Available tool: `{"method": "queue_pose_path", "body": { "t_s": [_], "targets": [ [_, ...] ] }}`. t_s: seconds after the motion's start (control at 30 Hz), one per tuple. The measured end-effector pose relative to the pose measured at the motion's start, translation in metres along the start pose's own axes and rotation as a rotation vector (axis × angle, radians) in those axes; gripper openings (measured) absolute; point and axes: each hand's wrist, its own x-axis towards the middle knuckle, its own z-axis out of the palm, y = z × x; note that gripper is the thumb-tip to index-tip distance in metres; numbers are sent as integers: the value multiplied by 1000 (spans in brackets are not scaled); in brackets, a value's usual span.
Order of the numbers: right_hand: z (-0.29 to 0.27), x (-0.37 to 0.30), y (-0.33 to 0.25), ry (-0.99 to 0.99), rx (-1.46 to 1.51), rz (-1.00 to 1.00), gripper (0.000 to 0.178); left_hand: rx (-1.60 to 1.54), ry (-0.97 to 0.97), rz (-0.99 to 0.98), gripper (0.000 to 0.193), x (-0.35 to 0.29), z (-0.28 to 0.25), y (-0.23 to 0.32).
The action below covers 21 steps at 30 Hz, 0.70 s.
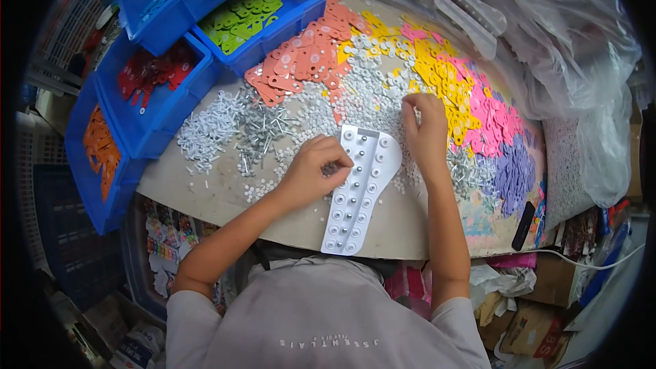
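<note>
White plastic tray [361,188] lies under my left hand [311,171], fingers curled, perhaps pinching a small part. My right hand [425,130] presses, loosely closed, into white washers [369,89]; its grip I cannot tell.

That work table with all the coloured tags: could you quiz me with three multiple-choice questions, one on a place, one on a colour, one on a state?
1. Where does the white jig plate lie?
A. between the two hands
B. inside a blue bin
C. on the floor

2. What colour are the tags in the bin nearest the salmon tags?
A. purple
B. green
C. black

3. What is the left hand doing?
A. lying flat, open
B. pinching small parts at the plate's edge
C. gripping a bin

Answers: 1 A, it lies between the left hand and right hand; 2 B, green tags fill it; 3 B, fingers curled together.
</note>
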Motion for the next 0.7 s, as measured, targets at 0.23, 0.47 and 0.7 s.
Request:
{"method": "queue_pose_path", "body": {
  "t_s": [0.23, 0.47, 0.7],
  "targets": [
    [27, 27, 21, -94, -20, -73, 7, 23, 150, 31, 7, 10, -7, 10],
    [33, 25, 20, -145, -45, -70, 10, 309, 244, 112, 12, 82, -30, -6],
    [28, 18, 24, -104, -19, -85, 12, 321, 84, 72, 16, 147, 3, -29]
  ]
}}
